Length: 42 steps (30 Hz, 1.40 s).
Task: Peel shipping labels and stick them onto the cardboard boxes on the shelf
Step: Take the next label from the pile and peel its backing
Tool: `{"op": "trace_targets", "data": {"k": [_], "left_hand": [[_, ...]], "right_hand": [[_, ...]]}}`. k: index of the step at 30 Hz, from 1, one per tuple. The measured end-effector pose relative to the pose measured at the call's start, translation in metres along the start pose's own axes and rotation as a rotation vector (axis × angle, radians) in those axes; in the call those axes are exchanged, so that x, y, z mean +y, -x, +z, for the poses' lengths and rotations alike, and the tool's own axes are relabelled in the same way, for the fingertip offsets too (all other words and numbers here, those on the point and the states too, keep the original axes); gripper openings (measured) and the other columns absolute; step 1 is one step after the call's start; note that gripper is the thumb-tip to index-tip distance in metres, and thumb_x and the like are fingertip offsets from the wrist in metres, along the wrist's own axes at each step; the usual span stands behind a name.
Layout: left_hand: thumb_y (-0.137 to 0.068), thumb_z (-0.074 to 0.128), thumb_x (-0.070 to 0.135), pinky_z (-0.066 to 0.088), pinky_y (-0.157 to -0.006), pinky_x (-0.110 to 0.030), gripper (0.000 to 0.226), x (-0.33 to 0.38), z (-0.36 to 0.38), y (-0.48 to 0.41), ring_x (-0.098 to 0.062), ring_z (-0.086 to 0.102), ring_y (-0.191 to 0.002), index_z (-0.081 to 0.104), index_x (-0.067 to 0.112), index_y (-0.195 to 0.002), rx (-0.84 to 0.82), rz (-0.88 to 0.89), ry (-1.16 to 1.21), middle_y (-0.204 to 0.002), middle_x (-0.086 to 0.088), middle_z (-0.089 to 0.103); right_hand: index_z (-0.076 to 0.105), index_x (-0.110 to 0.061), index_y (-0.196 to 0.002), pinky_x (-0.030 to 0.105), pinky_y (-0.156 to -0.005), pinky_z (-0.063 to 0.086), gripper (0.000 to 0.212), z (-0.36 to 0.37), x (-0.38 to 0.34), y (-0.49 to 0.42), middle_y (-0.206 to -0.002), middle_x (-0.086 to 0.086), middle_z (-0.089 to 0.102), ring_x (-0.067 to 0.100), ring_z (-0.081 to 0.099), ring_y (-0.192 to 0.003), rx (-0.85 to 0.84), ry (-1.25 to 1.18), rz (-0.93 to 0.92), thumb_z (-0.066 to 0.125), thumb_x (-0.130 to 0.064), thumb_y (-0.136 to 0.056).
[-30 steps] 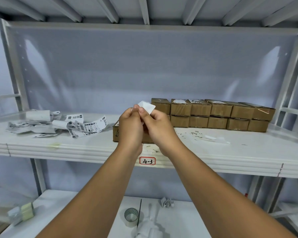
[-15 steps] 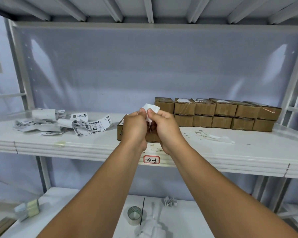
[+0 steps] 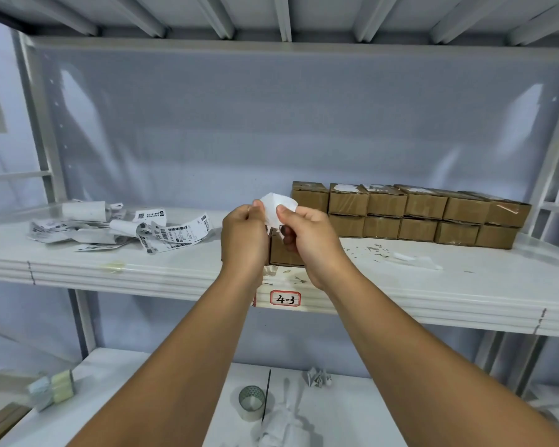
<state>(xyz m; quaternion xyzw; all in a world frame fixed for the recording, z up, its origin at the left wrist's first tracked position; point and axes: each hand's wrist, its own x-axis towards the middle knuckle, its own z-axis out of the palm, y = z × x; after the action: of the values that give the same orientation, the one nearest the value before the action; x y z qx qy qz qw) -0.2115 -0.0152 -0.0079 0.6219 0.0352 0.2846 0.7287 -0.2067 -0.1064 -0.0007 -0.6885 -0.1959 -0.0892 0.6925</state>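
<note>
Both hands are raised in front of the middle shelf, pinching one white shipping label (image 3: 276, 208) between them. My left hand (image 3: 244, 233) grips its left edge with thumb and fingers; my right hand (image 3: 307, 237) grips its right side, and the paper bows upward between them. Directly behind the hands a brown cardboard box (image 3: 284, 254) sits on the shelf, mostly hidden. A double-stacked row of cardboard boxes (image 3: 410, 214) stands to the right at the back. A heap of printed labels (image 3: 126, 229) lies on the shelf's left part.
The white shelf (image 3: 465, 285) carries a tag reading 4-3 (image 3: 285, 298) on its front edge, with paper scraps (image 3: 400, 256) right of the hands. On the lower shelf lie a tape roll (image 3: 251, 400), crumpled paper (image 3: 317, 377) and a small pad (image 3: 54, 387).
My hands have drawn slightly apart, spreading the label wider between them. The view has shifted a little, so the shelf contents sit further right in the frame.
</note>
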Motion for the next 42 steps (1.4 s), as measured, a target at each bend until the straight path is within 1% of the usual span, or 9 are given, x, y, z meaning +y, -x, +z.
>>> {"op": "trace_targets", "data": {"k": [6,12,15,18,21,25,35,39,42], "left_hand": [[-0.085,0.041,0.065,0.026,-0.057,-0.031,0.058,0.003,-0.001,0.014,-0.015,0.034,-0.05,0.048,0.023,-0.045,-0.044,0.1,-0.03,-0.041,0.01,0.039],[-0.096,0.048,0.028,0.029,-0.057,-0.029,0.041,0.002,0.0,0.015,-0.014,0.038,-0.052,0.045,0.018,-0.056,-0.017,0.184,-0.089,-0.05,0.007,0.044],[-0.098,0.042,0.026,0.031,-0.06,-0.03,0.038,-0.002,-0.002,0.015,-0.016,0.041,-0.057,0.043,0.016,-0.061,-0.014,0.201,-0.153,-0.056,0.003,0.045],[-0.098,0.042,0.026,0.036,-0.067,-0.033,0.029,-0.006,-0.005,0.006,-0.021,0.046,-0.067,0.053,0.011,-0.076,-0.086,0.032,-0.013,-0.069,-0.006,0.05],[-0.098,0.044,0.021,0.032,-0.059,-0.027,0.029,-0.004,-0.006,0.004,-0.016,0.039,-0.058,0.051,0.013,-0.072,-0.118,-0.065,0.081,-0.061,0.001,0.045],[-0.099,0.043,0.018,0.032,-0.058,-0.027,0.034,0.001,-0.01,0.004,-0.013,0.04,-0.055,0.054,0.015,-0.066,-0.141,-0.003,-0.012,-0.059,0.002,0.049],[-0.097,0.049,0.018,0.04,-0.08,-0.03,0.028,-0.009,-0.025,-0.007,-0.019,0.054,-0.082,0.064,0.012,-0.075,-0.213,0.04,-0.196,-0.086,-0.006,0.063],[-0.097,0.048,0.017,0.037,-0.07,-0.027,0.03,-0.007,-0.029,-0.01,-0.015,0.047,-0.069,0.06,0.01,-0.07,-0.226,0.057,-0.239,-0.07,0.0,0.055],[-0.094,0.046,0.014,0.025,-0.055,-0.028,0.036,-0.001,-0.038,-0.016,-0.015,0.032,-0.056,0.042,0.012,-0.058,0.012,0.038,-0.19,-0.057,0.001,0.037]], "right_hand": [[0.043,-0.019,-0.056,0.033,-0.063,0.035,0.043,0.006,-0.008,-0.005,-0.053,-0.002,0.046,0.017,0.042,-0.054,0.037,0.28,-0.127,0.05,-0.035,-0.096],[0.052,-0.02,-0.056,0.036,-0.067,0.036,0.043,0.009,-0.002,-0.005,-0.052,-0.005,0.051,0.016,0.045,-0.055,0.058,0.142,-0.052,0.051,-0.037,-0.096],[0.054,-0.02,-0.06,0.035,-0.067,0.038,0.04,0.009,-0.001,-0.004,-0.051,-0.007,0.053,0.014,0.047,-0.054,0.04,0.136,-0.025,0.051,-0.037,-0.096],[0.054,-0.016,-0.065,0.032,-0.068,0.042,0.036,0.006,0.0,-0.003,-0.057,-0.004,0.056,0.011,0.05,-0.055,-0.018,0.121,-0.019,0.052,-0.035,-0.095],[0.054,-0.014,-0.068,0.023,-0.062,0.042,0.033,0.003,0.0,0.0,-0.056,-0.005,0.054,0.005,0.049,-0.05,-0.044,0.07,-0.034,0.051,-0.029,-0.097],[0.057,-0.015,-0.07,0.016,-0.054,0.04,0.031,0.0,-0.002,-0.001,-0.047,-0.014,0.054,-0.002,0.048,-0.044,-0.059,0.043,-0.013,0.049,-0.024,-0.099],[0.056,-0.016,-0.066,0.016,-0.051,0.035,0.031,-0.02,0.004,-0.003,-0.049,-0.011,0.047,0.004,0.042,-0.048,-0.133,0.116,0.054,0.052,-0.023,-0.097],[0.057,-0.014,-0.071,0.015,-0.05,0.036,0.028,-0.021,0.004,-0.005,-0.047,-0.012,0.047,0.001,0.043,-0.045,-0.172,0.099,0.059,0.051,-0.021,-0.097],[0.057,-0.011,-0.078,0.015,-0.045,0.036,0.02,-0.03,-0.004,-0.01,-0.048,-0.009,0.049,0.003,0.043,-0.044,0.005,-0.148,0.101,0.052,-0.018,-0.097]]}}
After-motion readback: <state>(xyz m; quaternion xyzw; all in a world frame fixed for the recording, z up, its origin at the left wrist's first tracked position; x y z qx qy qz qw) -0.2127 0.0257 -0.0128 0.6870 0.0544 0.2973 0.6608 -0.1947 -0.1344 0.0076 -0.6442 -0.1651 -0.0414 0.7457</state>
